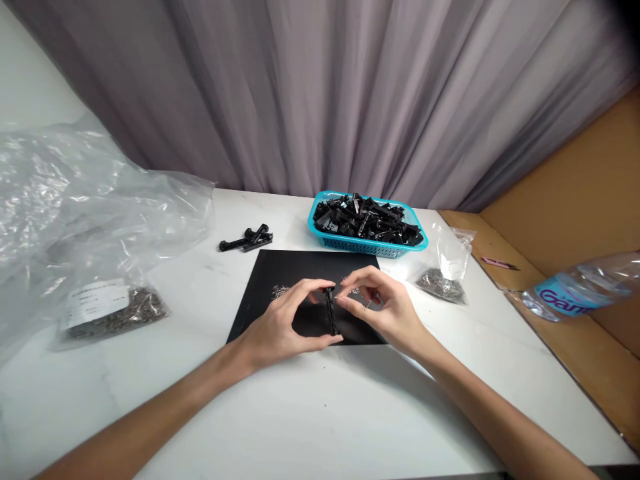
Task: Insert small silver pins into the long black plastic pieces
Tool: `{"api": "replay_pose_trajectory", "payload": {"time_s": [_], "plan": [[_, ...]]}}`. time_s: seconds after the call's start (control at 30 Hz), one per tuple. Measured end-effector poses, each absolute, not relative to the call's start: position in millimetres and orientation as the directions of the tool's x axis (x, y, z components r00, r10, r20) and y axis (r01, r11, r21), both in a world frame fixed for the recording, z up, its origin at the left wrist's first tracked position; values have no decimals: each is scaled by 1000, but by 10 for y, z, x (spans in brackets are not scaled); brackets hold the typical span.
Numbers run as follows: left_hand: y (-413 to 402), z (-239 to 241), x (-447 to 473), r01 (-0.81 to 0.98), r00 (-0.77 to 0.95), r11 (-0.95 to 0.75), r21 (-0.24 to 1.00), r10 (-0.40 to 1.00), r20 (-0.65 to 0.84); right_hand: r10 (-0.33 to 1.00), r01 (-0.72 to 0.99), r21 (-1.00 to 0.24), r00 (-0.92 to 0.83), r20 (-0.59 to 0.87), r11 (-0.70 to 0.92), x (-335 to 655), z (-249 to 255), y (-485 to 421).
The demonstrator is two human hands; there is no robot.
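Observation:
Between the thumb and fingers of my left hand (280,323) a slim black plastic part (330,312) is gripped by its two ends, standing roughly lengthwise away from me. My right hand (383,303) is close beside its far end, thumb and forefinger pinched together. What those fingertips hold is too small to make out. A thin metal piece (369,305) shows within the curled fingers of that hand. Both hands are over a black mat (273,267). Small metal pieces (281,291) lie in a pile on the mat, and another pile is partly hidden behind my right hand.
A blue basket (367,248) full of black plastic parts stands behind the mat. Several similar parts (247,239) lie to its left. Bags of small metal pieces (120,313) (443,283) rest at both sides. A plastic bottle (583,287) and a pink-handled tool (500,264) are at right.

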State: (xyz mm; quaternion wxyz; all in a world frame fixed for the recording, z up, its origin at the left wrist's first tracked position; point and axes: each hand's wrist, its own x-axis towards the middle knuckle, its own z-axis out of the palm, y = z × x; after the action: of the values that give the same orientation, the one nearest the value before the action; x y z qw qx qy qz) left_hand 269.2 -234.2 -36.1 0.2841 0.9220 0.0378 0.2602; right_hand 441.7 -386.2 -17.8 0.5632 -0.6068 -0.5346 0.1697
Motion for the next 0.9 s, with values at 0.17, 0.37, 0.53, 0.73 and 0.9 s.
{"api": "replay_pose_trajectory", "payload": {"time_s": [0.17, 0.37, 0.53, 0.73, 0.9], "plan": [[-2344, -355, 2693, -101, 853, -839, 534, 203, 481, 827, 529, -830, 377, 416, 177, 4414, -176, -3875], [-2354, -330, 2687, -90, 857, -848, 523, 202, 474, 824, 540, -813, 346, 449, 217, 4427, -176, -3883], [-2353, -327, 2696, -128, 857, -844, 521, 169, 486, 788, 616, -764, 367, 495, 193, 4436, -192, -3886], [-2356, -336, 2677, -172, 837, -860, 481, 130, 531, 686, 810, -517, 211, 697, 276, 4431, -225, -3871], [-2350, -334, 2672, -212, 804, -875, 435, 97, 587, 620, 876, -346, 71, 782, 335, 4431, -263, -3858]]}}
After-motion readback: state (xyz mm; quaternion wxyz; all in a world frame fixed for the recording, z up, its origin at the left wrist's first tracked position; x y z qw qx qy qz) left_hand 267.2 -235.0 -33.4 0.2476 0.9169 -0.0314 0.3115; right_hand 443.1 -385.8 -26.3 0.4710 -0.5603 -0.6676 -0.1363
